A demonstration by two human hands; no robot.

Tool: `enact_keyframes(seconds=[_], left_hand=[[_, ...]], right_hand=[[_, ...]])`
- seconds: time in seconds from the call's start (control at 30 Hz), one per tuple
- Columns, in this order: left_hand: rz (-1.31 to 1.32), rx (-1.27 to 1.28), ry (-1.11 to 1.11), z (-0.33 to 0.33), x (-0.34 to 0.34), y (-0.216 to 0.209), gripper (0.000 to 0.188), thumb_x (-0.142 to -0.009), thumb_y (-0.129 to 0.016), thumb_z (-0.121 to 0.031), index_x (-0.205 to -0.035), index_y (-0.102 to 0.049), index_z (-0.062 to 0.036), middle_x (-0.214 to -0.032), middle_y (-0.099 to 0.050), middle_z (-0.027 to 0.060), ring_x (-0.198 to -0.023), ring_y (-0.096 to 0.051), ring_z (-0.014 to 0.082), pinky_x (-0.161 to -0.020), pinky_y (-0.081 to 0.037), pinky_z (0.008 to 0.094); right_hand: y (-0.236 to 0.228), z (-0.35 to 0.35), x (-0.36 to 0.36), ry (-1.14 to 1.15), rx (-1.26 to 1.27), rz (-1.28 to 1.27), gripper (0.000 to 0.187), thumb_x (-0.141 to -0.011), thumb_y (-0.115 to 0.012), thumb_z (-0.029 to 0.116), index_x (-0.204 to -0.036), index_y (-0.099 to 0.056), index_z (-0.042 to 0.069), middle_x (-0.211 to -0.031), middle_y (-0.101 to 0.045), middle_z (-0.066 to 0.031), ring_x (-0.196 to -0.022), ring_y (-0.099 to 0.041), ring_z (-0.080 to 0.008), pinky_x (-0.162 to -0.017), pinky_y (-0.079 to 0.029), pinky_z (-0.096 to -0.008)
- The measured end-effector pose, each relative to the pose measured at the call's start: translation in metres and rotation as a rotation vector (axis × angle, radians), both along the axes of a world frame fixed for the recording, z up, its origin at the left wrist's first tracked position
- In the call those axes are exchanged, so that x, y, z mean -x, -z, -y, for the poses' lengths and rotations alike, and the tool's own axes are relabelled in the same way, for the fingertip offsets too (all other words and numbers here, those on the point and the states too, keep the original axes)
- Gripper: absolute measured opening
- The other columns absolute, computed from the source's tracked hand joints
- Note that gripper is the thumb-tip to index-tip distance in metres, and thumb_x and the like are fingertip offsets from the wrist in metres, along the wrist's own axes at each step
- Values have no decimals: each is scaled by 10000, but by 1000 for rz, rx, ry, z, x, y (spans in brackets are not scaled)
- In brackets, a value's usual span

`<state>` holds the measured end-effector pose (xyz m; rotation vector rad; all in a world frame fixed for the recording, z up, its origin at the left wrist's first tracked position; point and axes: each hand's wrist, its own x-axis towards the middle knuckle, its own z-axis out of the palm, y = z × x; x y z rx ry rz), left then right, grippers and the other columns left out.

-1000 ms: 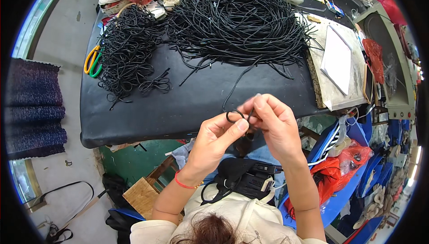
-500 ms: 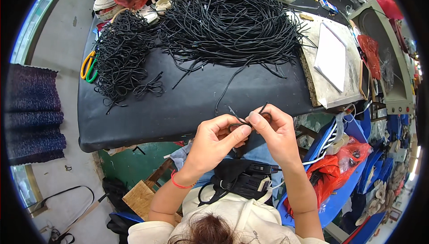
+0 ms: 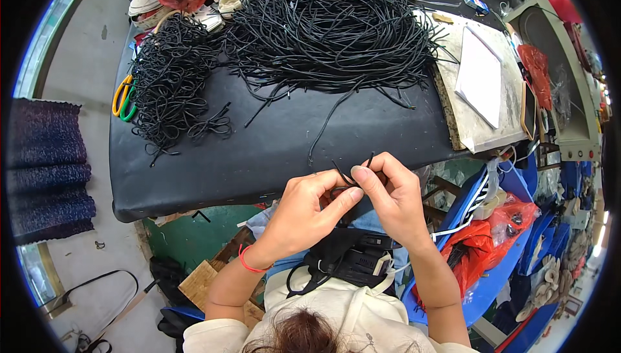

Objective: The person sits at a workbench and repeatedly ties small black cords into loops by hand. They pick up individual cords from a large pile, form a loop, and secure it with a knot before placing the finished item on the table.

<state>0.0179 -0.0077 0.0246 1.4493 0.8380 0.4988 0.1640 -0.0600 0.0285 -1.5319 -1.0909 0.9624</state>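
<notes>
Between my two hands, just off the table's near edge, is a black cord (image 3: 343, 173) bent into loops, with two short ends sticking up. My left hand (image 3: 315, 207) pinches it between thumb and fingers. Close against it, my right hand (image 3: 388, 191) pinches the same cord, thumb tip near the crossing. Fingers hide most of the loops. Beyond my hands, a large heap of loose black cords (image 3: 336, 36) covers the back of the table. At its left lies a smaller pile of looped, bundled black cords (image 3: 171, 78).
The black padded table (image 3: 259, 159) spans the view. Scissors (image 3: 121, 97) with yellow and green handles lie at its left. A worn board (image 3: 482, 134) bears white paper (image 3: 479, 81) and a phone (image 3: 528, 110). Right of me, a blue bin (image 3: 482, 301) holds red bags (image 3: 462, 256).
My hands have closed in slightly on the cord, and its upright ends have shifted and tilted. The view has moved a little; the piles stay as they were.
</notes>
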Motion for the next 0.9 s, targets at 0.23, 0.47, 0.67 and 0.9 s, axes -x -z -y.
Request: enact_keyframes(seconds=[0.23,0.47,0.67,0.9], left_hand=[[297,289,-169,19,-3,7,116,-835,-594,-71,-853,-601,44,-673,-528,44,-588,-439,47,-484,-351,225],[103,-207,-94,16,0,2,113,-814,-598,-41,-909,-612,18,-706,-552,90,-575,-507,155,-546,-411,263],[356,323,-146,1,7,9,196,-900,-527,-101,-1024,-581,41,-897,-625,69,-808,-590,100,-736,-508,233],[409,495,-216,-9,15,6,448,-974,-331,-319,-1081,-548,58,-952,-621,140,-840,-630,197,-755,-520,302]], right_hand=[[6,4,6,71,-61,-58,227,-863,-600,137,-696,-505,17,-591,-468,15,-537,-379,-31,-464,-310,-208],[3,3,5,129,-19,-171,228,-869,-600,151,-695,-520,27,-622,-488,43,-569,-390,-13,-489,-315,-187],[-2,-6,-5,73,117,-460,253,-921,-504,247,-911,-589,8,-745,-574,-19,-638,-510,-50,-554,-393,-185],[6,1,-14,-1,165,-455,296,-912,-520,262,-954,-596,-21,-806,-611,-60,-703,-588,-110,-589,-441,-211]])
